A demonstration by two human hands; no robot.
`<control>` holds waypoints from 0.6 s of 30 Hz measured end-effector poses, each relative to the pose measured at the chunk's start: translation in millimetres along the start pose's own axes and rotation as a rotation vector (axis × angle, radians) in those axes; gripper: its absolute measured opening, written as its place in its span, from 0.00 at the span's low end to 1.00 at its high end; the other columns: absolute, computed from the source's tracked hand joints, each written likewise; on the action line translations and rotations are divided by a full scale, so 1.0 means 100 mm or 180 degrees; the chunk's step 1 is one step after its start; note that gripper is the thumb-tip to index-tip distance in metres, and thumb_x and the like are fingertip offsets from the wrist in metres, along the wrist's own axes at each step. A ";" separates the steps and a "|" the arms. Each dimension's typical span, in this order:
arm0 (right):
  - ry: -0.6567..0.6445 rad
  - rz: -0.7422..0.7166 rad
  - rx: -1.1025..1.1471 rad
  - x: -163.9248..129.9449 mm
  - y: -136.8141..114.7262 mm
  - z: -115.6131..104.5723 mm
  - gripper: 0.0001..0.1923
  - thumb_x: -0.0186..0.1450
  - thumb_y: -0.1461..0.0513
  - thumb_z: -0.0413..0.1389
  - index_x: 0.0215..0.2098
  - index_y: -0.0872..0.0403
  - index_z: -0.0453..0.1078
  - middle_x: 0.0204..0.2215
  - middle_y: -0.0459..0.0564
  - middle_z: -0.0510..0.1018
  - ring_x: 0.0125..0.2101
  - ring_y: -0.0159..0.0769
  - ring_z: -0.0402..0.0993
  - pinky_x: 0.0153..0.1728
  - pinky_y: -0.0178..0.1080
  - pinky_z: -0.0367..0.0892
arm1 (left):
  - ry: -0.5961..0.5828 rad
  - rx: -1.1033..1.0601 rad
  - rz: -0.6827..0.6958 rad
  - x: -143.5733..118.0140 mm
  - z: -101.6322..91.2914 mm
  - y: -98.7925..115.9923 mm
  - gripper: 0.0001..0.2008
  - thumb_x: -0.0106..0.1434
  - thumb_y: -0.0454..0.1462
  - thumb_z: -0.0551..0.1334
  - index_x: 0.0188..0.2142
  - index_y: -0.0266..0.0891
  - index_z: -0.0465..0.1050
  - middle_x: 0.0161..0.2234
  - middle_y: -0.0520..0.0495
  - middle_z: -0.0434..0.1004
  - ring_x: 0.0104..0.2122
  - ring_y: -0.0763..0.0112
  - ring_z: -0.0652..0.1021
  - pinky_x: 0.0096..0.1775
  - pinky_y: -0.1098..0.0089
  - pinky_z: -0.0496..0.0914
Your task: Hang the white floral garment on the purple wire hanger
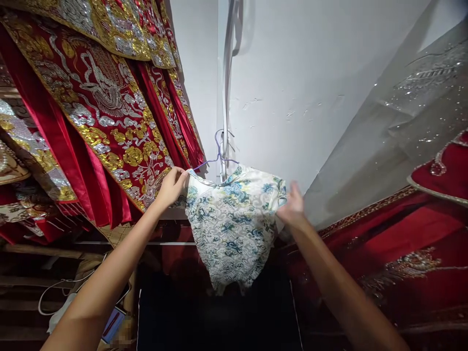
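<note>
Hands (171, 187) gripping silky floral dress (234, 224), wire hanger (217, 156)

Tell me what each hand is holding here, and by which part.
The left hand pinches the shoulder edge of the white, blue-flowered garment on the thin purple wire hanger. The right hand grips its opposite shoulder.

A: The right hand (290, 207) is blurred; whether its fingers grip the floral garment (234, 224) cannot be told.

B: The hanger (217, 156) hides mostly inside the garment's collar, and its hook is too thin to trace.

A: The red embroidered robes (98, 97) are cut off by the left edge.

B: The clutter at lower left is too dark to identify.
</note>
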State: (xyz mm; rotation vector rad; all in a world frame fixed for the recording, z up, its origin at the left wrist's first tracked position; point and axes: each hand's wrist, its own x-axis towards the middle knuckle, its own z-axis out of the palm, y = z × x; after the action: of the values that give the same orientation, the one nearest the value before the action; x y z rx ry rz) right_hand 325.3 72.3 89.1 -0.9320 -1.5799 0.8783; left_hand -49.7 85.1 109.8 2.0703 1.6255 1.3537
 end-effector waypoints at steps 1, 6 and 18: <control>0.0032 0.0055 0.0179 0.02 -0.02 -0.05 0.38 0.68 0.37 0.36 0.52 0.54 0.72 0.46 0.60 0.78 0.51 0.53 0.74 0.48 0.53 0.71 | -0.0023 -0.0069 -0.0007 0.00 -0.01 0.01 0.15 0.69 0.48 0.53 0.43 0.40 0.68 0.37 0.47 0.76 0.35 0.65 0.74 0.38 0.68 0.67; 0.0196 0.0124 0.0462 0.08 -0.45 -0.07 0.46 0.66 0.36 0.28 0.57 0.56 0.70 0.38 0.60 0.80 0.51 0.55 0.74 0.50 0.55 0.66 | -0.0057 -0.0356 0.0193 0.15 0.04 0.23 0.17 0.68 0.48 0.55 0.49 0.40 0.67 0.42 0.46 0.76 0.41 0.65 0.75 0.43 0.67 0.68; -0.1136 -0.0626 -0.1828 -0.23 -0.02 0.68 0.49 0.56 0.49 0.65 0.70 0.49 0.51 0.67 0.59 0.57 0.65 0.57 0.55 0.63 0.59 0.54 | -0.1158 -0.1773 0.0802 -0.27 0.32 0.56 0.17 0.68 0.49 0.57 0.40 0.39 0.77 0.48 0.40 0.76 0.52 0.58 0.75 0.56 0.57 0.65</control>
State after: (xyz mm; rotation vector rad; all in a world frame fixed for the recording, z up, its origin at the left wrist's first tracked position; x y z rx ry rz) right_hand 261.2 45.1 69.5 -1.0226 -2.2594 0.4672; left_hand 11.8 52.4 111.8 2.0456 0.7542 1.2198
